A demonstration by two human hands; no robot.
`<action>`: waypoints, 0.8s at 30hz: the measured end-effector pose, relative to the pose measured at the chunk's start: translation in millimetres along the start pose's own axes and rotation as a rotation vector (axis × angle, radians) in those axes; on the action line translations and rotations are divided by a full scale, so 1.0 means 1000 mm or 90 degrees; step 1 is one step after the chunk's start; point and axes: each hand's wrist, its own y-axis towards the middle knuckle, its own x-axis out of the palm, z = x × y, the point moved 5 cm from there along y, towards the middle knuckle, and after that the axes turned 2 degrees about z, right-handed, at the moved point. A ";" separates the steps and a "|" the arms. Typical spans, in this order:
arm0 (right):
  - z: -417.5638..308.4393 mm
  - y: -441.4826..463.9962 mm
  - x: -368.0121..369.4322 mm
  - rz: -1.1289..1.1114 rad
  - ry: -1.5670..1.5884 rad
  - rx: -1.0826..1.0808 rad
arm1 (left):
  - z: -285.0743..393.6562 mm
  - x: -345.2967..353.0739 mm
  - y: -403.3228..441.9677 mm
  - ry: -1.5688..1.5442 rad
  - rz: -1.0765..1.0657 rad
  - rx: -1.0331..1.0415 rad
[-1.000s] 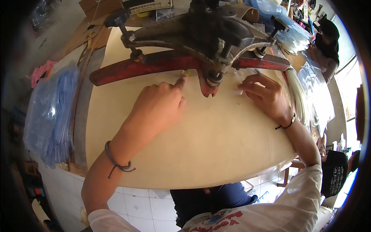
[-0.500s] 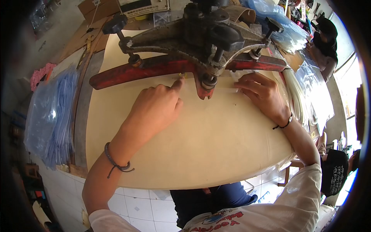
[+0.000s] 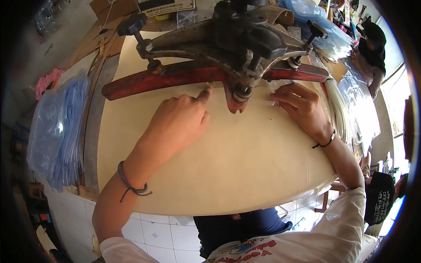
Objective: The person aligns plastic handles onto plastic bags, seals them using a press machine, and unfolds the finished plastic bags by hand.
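Note:
My left hand rests on the tan sheet, its index finger stretched toward a small yellow mark at the lower edge of a red bar. The other fingers are curled under, with nothing visible in them. On the right, my right hand pinches the edge of a thin clear plastic piece, which lies partly below the bar. Above the bar sits a dark metal press frame with black knobs. Its middle red prong points toward me between my hands.
Stacked bluish plastic sheets hang at the left edge. More clear plastic lies at the back right, and pale strips lie right of my right hand. Two other people are at the right.
The whole view shifts slightly between frames. Both hands keep nearly the same place and pose against the bar and the sheet.

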 end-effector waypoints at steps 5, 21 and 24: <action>0.000 0.001 -0.001 -0.013 0.005 0.005 | 0.001 -0.001 0.000 0.005 -0.010 -0.005; -0.003 0.002 -0.003 0.017 0.006 -0.014 | 0.004 -0.002 -0.001 0.008 0.018 0.035; -0.007 0.001 -0.005 0.025 -0.009 -0.018 | 0.002 -0.003 -0.003 0.004 0.021 0.050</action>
